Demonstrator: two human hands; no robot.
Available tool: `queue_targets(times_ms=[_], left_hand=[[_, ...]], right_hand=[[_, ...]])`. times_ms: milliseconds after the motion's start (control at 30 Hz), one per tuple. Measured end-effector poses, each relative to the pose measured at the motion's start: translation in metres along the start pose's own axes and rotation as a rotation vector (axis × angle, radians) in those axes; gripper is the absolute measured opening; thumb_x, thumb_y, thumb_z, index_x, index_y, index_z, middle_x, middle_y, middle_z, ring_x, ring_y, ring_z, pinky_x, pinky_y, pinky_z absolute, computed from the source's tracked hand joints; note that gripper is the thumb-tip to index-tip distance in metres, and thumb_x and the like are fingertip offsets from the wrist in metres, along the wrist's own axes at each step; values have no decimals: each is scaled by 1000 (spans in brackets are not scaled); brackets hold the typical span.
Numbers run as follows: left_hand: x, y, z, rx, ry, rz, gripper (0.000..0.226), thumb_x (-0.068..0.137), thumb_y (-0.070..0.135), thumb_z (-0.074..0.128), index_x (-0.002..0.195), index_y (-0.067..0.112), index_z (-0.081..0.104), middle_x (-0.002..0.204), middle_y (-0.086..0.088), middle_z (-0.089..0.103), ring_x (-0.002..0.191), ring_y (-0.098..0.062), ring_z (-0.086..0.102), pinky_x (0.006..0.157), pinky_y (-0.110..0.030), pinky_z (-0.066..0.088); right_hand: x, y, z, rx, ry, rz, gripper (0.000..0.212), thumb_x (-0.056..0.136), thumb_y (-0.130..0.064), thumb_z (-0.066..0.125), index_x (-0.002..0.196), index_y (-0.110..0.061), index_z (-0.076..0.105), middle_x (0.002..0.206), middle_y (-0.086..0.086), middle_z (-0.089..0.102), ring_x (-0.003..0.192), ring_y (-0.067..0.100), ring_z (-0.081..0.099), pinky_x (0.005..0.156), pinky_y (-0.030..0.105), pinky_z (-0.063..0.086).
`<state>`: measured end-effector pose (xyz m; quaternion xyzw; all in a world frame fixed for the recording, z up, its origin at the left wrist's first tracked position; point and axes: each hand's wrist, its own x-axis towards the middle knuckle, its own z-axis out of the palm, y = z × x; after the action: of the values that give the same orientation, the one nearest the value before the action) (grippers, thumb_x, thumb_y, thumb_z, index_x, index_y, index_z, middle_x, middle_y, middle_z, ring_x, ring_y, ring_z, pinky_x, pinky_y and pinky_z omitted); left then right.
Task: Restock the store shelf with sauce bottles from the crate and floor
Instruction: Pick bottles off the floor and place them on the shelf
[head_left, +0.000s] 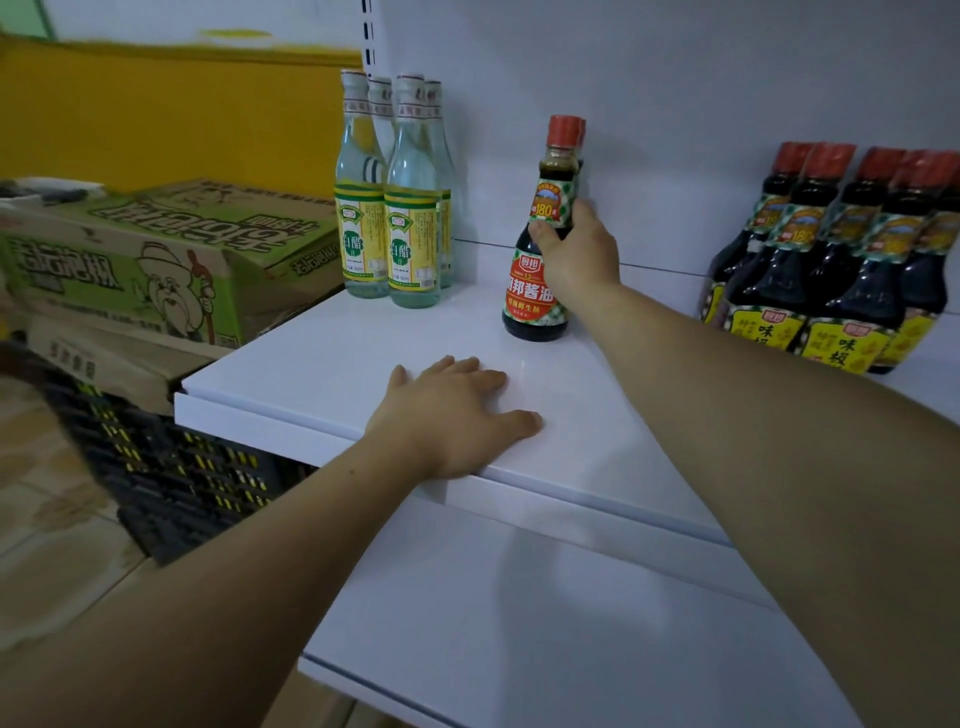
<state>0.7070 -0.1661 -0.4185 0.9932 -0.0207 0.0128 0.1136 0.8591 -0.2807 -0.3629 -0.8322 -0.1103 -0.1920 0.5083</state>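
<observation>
White shelf (322, 374) boards fill most of the view, and on the upper one stands a dark soy sauce bottle (537, 296) with a red cap and a red and green checked label, upright with its base on the board, about midway between two other groups of bottles. The right hand (576, 249) grips it at the shoulder: the thumb lies across the front of the neck label and the fingers (584, 213) curl round the far side. Just behind it the red cap of a second bottle (583, 130) peeks out; the rest of that one is hidden. The left hand (452, 415) rests palm down on the front edge of the same shelf, its fingers straight and a little spread, holding nothing. At the back left corner stand clear vinegar bottles (395, 208) with yellow and green labels, close together. To the right, well apart from the held bottle, a tight cluster of dark bottles (831, 270) with red caps and yellow labels stands in rows. Left of the shelf, green printed cardboard boxes (156, 260) are stacked, and below them is a black crate (171, 467) on a tiled floor (47, 519). A lower shelf (519, 623) juts out underneath.
</observation>
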Motion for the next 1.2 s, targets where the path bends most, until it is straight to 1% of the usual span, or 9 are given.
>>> queue_targets(times_ms=[200, 400, 567, 700, 800, 867, 933, 1033, 1200], left_hand=[[0, -1, 0, -4, -5, -1, 71, 85, 74, 32, 146, 37, 30, 159, 6, 19, 147, -14, 12, 117, -55, 4], [0, -1, 0, -38, 15, 8, 67, 86, 71, 36, 143, 35, 37, 156, 7, 25, 145, -14, 18, 118, -52, 6], [-7, -3, 0, -202, 137, 14, 58, 87, 60, 48, 137, 30, 49, 149, 10, 40, 137, -13, 37, 117, -39, 23], [-25, -11, -9, -211, 144, 21, 61, 88, 56, 52, 142, 29, 42, 152, 7, 37, 139, -15, 33, 116, -39, 24], [-56, -28, -22, -204, 124, -26, 66, 86, 57, 54, 145, 31, 37, 155, 6, 31, 142, -15, 27, 117, -42, 21], [-85, -43, -28, -154, 91, -66, 69, 86, 58, 55, 146, 32, 33, 156, 5, 27, 144, -15, 23, 118, -43, 20], [-118, -58, -33, -137, 46, -133, 72, 86, 57, 56, 148, 30, 30, 158, 3, 23, 145, -17, 20, 117, -40, 21], [-171, -76, -36, -128, -29, -255, 78, 85, 58, 56, 150, 30, 25, 159, 0, 18, 145, -22, 20, 115, -39, 25], [-274, -96, -14, -132, -41, -444, 76, 87, 55, 56, 151, 28, 23, 158, -2, 20, 143, -24, 25, 113, -39, 29]], right_hand=[[5, 3, 4, -9, -6, 9, 39, 98, -35, 53, 132, -17, 48, 128, 5, 60, 114, 26, 58, 86, 29, 41], [6, 1, 4, 9, -48, 69, 41, 98, -35, 52, 135, -18, 44, 131, 6, 58, 117, 28, 56, 89, 33, 42], [-20, -9, -11, -50, -123, 102, 62, 93, -36, 58, 146, -23, 29, 140, 6, 51, 124, 30, 52, 98, 38, 43], [-59, -15, -29, -229, -238, 30, 50, 93, -40, 59, 136, -20, 44, 134, 5, 56, 118, 27, 54, 90, 29, 41], [-88, -30, -40, -411, -344, -60, 50, 93, -47, 54, 132, -15, 51, 133, 11, 56, 117, 30, 53, 91, 32, 42], [-109, -44, -43, -492, -410, -94, 59, 93, -52, 50, 137, -12, 47, 141, 13, 50, 125, 31, 48, 93, 32, 39], [-135, -64, -44, -551, -486, -133, 67, 96, -54, 46, 146, -12, 37, 151, 12, 38, 136, 30, 39, 100, 32, 35], [-173, -90, -37, -588, -594, -204, 73, 97, -56, 41, 153, -13, 24, 159, 8, 24, 143, 28, 28, 110, 32, 28], [-249, -116, 7, -545, -791, -334, 73, 97, -55, 42, 153, -13, 23, 160, 7, 23, 143, 28, 28, 110, 33, 28]])
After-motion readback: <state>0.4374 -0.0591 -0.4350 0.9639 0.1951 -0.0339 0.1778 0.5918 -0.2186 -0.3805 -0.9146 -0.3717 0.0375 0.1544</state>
